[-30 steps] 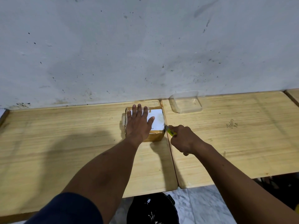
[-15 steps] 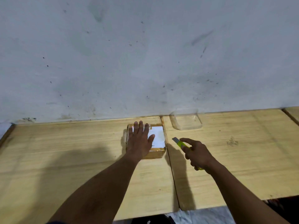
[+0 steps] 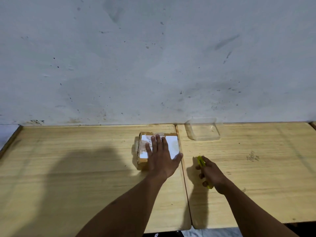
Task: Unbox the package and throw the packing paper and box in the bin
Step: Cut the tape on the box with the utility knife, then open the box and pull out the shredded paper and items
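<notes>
A small brown cardboard package (image 3: 145,147) with a white label and clear tape lies flat on the left wooden table, near the wall. My left hand (image 3: 160,158) rests flat on its top, fingers spread, covering the near right part. My right hand (image 3: 211,173) hovers just to the right of the package, over the right table, closed around a yellow utility knife (image 3: 201,161) whose tip points up and away from me. The knife does not touch the package. The bin is out of sight.
Two light wooden tables (image 3: 68,168) meet at a seam (image 3: 185,177) just right of the package. A clear plastic container (image 3: 203,130) sits against the stained white wall (image 3: 153,57) on the right table (image 3: 265,168). Floor shows at the bottom edge.
My right hand with the knife has pulled back from the package's right side and moved right and nearer to me. My left hand slid toward the package's near right corner. The view tilted upward.
</notes>
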